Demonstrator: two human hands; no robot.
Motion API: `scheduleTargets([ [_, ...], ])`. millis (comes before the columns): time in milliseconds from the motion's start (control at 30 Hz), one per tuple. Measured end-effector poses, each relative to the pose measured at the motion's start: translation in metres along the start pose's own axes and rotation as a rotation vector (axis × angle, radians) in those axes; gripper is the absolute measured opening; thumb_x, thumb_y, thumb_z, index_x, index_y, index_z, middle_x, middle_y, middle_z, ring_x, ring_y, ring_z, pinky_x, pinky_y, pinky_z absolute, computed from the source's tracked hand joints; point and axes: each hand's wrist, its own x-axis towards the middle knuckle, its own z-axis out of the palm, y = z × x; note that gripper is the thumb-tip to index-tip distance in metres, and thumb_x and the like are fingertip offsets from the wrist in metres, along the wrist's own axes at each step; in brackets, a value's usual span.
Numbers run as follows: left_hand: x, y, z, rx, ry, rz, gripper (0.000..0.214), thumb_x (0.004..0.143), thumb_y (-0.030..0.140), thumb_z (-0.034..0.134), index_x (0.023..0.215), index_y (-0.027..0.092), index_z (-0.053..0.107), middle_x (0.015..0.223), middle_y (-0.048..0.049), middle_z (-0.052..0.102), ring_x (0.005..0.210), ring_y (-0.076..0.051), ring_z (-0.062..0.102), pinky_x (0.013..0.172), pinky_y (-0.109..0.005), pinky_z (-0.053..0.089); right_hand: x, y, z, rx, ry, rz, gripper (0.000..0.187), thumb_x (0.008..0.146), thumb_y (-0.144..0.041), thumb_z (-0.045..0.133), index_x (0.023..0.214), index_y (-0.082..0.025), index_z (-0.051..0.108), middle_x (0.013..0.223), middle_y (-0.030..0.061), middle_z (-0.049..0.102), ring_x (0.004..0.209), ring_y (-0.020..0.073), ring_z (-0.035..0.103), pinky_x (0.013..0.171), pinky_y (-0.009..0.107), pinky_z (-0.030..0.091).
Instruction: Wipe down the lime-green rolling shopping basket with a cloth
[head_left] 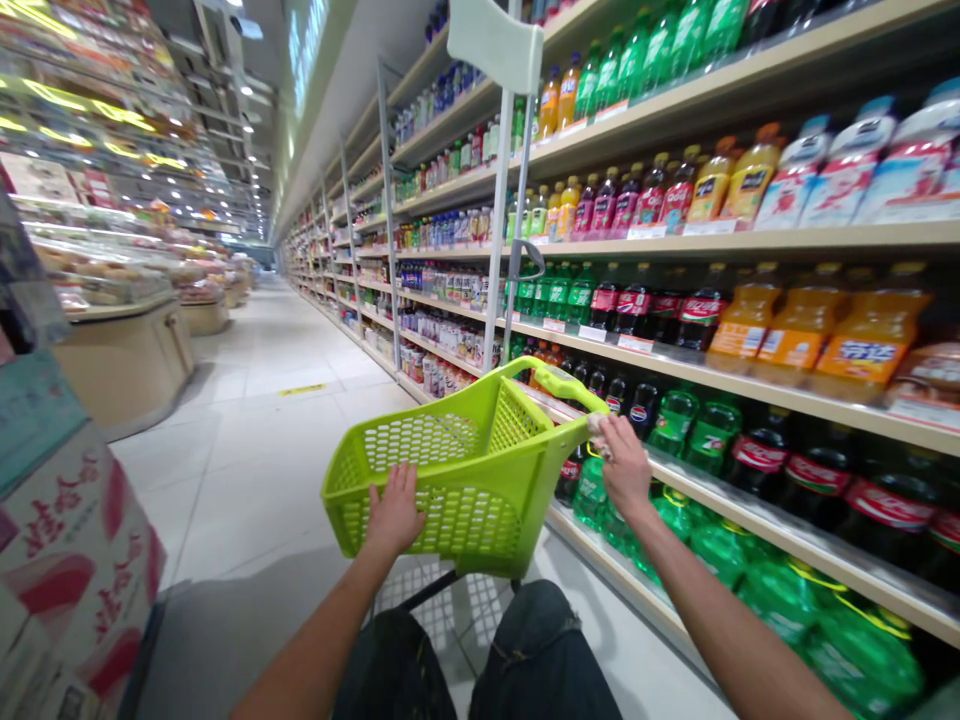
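Note:
A lime-green shopping cart (469, 482) with a perforated basket stands side-on before my bent knees. No goods show in its basket. My left hand (396, 510) lies on the near side wall, fingers stretched over the top rim. At the right end, my right hand (627, 465) pinches a crumpled white cloth or tissue (595, 428) against the corner where the cart's handle (559, 385) meets the frame. Part of that cloth is hidden under my fingers.
Shelves of bottled drinks (705, 315) run along the right, close to my right arm. Large green bottles (787, 590) fill the bottom level. A pink-and-white printed display box (71, 560) stands at left. Pale floor tiles (247, 420) stretch down the aisle past wooden-sided counters (124, 365).

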Motion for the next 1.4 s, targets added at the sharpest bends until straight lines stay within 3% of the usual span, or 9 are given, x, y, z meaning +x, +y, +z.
scheduleTargets([
  [67,0.000,0.002,0.000,-0.005,0.002,0.001,0.071,0.070,0.025,0.044,0.135,0.009,0.018,0.145,-0.0102,0.013,0.133,-0.024,0.010,0.104,-0.054,0.015,-0.007,-0.002,0.007,-0.016,-0.026,0.037,0.042,0.081,-0.009,0.035,0.119,-0.019,0.052,0.124,0.0067,0.051,0.121,0.0199,0.040,0.098,0.041,0.038],
  [200,-0.002,0.004,-0.002,-0.018,-0.006,0.022,0.072,0.070,0.024,0.045,0.135,0.011,0.019,0.145,-0.0103,0.014,0.133,-0.025,0.010,0.104,-0.054,0.014,-0.068,-0.034,0.026,0.086,-0.377,-0.259,0.039,0.079,-0.007,0.039,0.109,-0.021,0.060,0.113,0.0049,0.060,0.110,0.0191,0.051,0.089,0.035,0.047],
  [267,-0.002,0.004,-0.002,-0.029,-0.016,0.035,0.071,0.070,0.024,0.046,0.135,0.013,0.019,0.145,-0.0101,0.014,0.133,-0.025,0.010,0.104,-0.054,0.014,-0.086,-0.045,0.028,0.124,-0.458,-0.329,0.040,0.078,-0.005,0.039,0.106,-0.023,0.062,0.107,0.0043,0.063,0.105,0.0188,0.056,0.083,0.035,0.050],
  [467,-0.005,0.002,-0.003,-0.040,-0.022,0.050,0.072,0.070,0.024,0.047,0.135,0.014,0.019,0.145,-0.0100,0.014,0.133,-0.024,0.010,0.104,-0.054,0.014,-0.023,-0.028,0.018,0.041,-0.096,-0.064,0.042,0.081,-0.009,0.037,0.119,-0.017,0.052,0.124,0.0085,0.051,0.123,0.0202,0.037,0.099,0.043,0.035],
  [533,-0.007,0.002,-0.005,-0.048,-0.027,0.055,0.072,0.070,0.023,0.046,0.135,0.012,0.019,0.145,-0.0099,0.014,0.133,-0.024,0.010,0.104,-0.053,0.014,-0.025,-0.024,0.020,0.003,-0.110,-0.051,0.042,0.081,-0.008,0.035,0.118,-0.016,0.052,0.124,0.0090,0.051,0.122,0.0205,0.038,0.098,0.042,0.036],
  [733,-0.011,0.001,-0.005,-0.050,-0.013,0.077,0.071,0.068,0.021,0.046,0.134,0.014,0.021,0.144,-0.0102,0.015,0.133,-0.024,0.012,0.104,-0.053,0.015,-0.097,-0.028,0.026,0.024,-0.454,-0.243,0.047,0.073,0.000,0.036,0.108,-0.021,0.060,0.112,0.0058,0.061,0.108,0.0215,0.053,0.085,0.040,0.047],
  [933,-0.010,0.001,-0.002,-0.044,-0.004,0.082,0.070,0.069,0.022,0.045,0.134,0.013,0.021,0.145,-0.0107,0.014,0.133,-0.024,0.011,0.104,-0.053,0.014,-0.022,-0.016,0.015,-0.001,-0.078,-0.052,0.050,0.076,-0.006,0.035,0.122,-0.018,0.048,0.126,0.0077,0.049,0.124,0.0208,0.035,0.099,0.044,0.033],
  [1200,-0.012,0.003,-0.005,-0.058,-0.026,0.073,0.072,0.068,0.021,0.047,0.135,0.013,0.020,0.144,-0.0109,0.014,0.133,-0.025,0.011,0.104,-0.053,0.014,-0.080,-0.034,0.029,0.028,-0.376,-0.232,0.048,0.076,-0.001,0.034,0.115,-0.020,0.055,0.120,0.0063,0.055,0.115,0.0187,0.046,0.092,0.038,0.040],
  [1400,-0.011,0.004,-0.004,-0.052,-0.022,0.070,0.071,0.069,0.022,0.048,0.135,0.014,0.020,0.145,-0.0093,0.013,0.133,-0.024,0.010,0.104,-0.052,0.013,-0.011,-0.016,0.011,-0.106,-0.101,-0.023,0.047,0.078,-0.005,0.034,0.121,-0.016,0.049,0.127,0.0092,0.048,0.125,0.0218,0.033,0.098,0.044,0.031],
])
